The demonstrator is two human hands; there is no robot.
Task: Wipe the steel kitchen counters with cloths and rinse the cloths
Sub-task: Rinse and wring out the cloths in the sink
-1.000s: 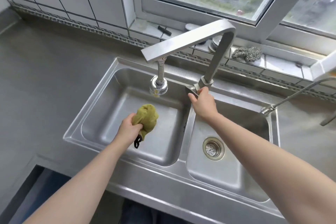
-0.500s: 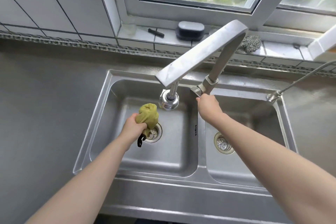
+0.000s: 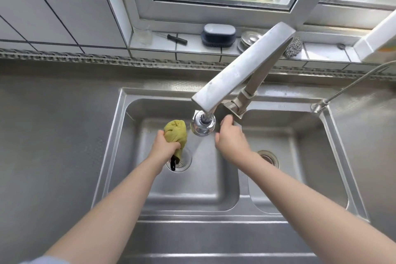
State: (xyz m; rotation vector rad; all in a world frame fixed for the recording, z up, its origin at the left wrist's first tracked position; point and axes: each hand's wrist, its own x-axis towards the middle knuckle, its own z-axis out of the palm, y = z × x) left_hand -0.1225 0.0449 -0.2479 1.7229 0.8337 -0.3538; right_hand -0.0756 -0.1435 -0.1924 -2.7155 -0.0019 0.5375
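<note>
My left hand [image 3: 165, 148] grips a bunched yellow-green cloth [image 3: 175, 132] over the drain [image 3: 184, 162] of the left sink basin [image 3: 203, 180]. A black loop hangs from the cloth below my fist. The faucet's spray head [image 3: 202, 124] hangs just right of the cloth, and a faint spray of water falls from it. My right hand [image 3: 232, 141], blurred, has its fingers curled on the faucet lever [image 3: 230, 110] at the base of the square spout [image 3: 240, 70]. The steel counter [image 3: 53, 135] stretches to the left of the sink.
The right basin [image 3: 300, 178] has its own drain [image 3: 269, 157]. A thin second tap [image 3: 321, 105] stands at the sink's right corner. On the windowsill lie a dark tool [image 3: 176, 39], a scrub brush [image 3: 218, 35], steel dishes [image 3: 248, 38] and a steel scourer [image 3: 294, 47].
My head has shifted so the sink sits more centred. Water now sprays from the faucet head. My left hand keeps the cloth beside the spray; my right hand stays at the lever.
</note>
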